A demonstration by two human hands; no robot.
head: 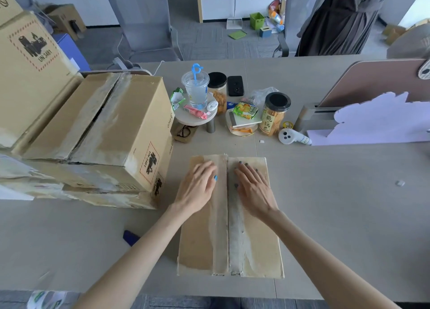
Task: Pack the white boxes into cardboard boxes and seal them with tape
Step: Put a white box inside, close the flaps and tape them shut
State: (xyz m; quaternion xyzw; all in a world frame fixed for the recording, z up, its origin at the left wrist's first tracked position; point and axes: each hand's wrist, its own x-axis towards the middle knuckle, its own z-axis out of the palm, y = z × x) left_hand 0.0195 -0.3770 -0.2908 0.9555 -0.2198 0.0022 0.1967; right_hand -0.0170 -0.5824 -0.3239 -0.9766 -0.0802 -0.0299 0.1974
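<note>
Pressing flat, both hands (197, 187) (254, 190) rest released atop the cardboard box (202, 243), flanking its seam.

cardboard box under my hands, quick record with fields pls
box: cardboard box, on the table
flaps: both closed, meeting at a centre seam
left hand: left hand flat on the left flap
right hand: right hand flat on the right flap
seam: old tape residue, gap visible
nearby: stacked cardboard boxes to the left; dark blue object by the left forearm
</note>
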